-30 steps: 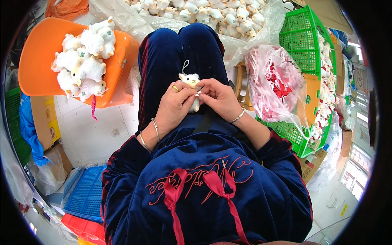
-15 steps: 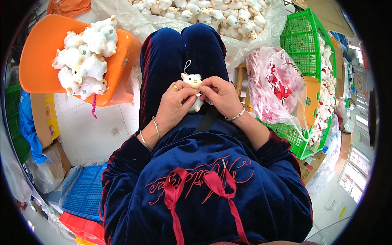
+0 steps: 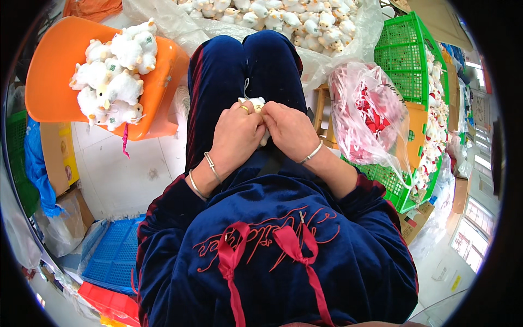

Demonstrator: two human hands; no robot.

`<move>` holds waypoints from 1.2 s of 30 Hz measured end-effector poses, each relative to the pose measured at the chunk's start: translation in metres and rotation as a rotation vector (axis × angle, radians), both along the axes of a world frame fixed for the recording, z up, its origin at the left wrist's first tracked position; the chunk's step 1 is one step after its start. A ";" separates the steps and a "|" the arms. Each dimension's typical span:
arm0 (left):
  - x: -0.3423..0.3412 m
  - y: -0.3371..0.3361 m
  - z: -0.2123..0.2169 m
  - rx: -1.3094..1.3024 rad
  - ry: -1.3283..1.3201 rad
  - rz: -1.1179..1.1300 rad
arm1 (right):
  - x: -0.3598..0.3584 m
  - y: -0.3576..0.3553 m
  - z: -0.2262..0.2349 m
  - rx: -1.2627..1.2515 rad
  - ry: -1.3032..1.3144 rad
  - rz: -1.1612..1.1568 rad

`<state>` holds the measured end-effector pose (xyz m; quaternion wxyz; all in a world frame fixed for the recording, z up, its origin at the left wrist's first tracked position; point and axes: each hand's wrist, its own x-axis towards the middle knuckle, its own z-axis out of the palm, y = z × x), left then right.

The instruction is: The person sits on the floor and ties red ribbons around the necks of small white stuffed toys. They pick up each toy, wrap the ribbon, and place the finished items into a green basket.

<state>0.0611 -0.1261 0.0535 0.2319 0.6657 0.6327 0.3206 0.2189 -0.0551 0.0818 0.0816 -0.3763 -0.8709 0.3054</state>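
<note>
A small white plush sheep (image 3: 255, 102) with a cream face and a white hanging loop is held over my lap. My left hand (image 3: 238, 128), a ring on one finger, is closed round its left side. From the other side my right hand (image 3: 292, 131) pinches in at the toy's neck, its thumb and fingers close against the left fingertips. Most of the body is hidden behind both hands, with a strip of white plush showing below the fingers. Anything thin between the fingertips cannot be made out.
On the left, an orange chair (image 3: 54, 71) bears a heap of white plush sheep (image 3: 122, 52). More toys fill a clear plastic sheet (image 3: 204, 30) beyond my knees. To the right are a plastic bag (image 3: 348, 125) of pink and red ribbons and a green crate (image 3: 400, 35). A blue crate (image 3: 111, 259) lies lower left.
My hands have drawn together and turned knuckles up, covering more of the sheep's face and body. The small white piece seen at the left fingertips is now hidden.
</note>
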 end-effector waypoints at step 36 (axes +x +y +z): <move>-0.020 -0.004 -0.013 -0.277 -0.476 0.061 | 0.005 0.030 -0.011 -0.439 0.129 0.079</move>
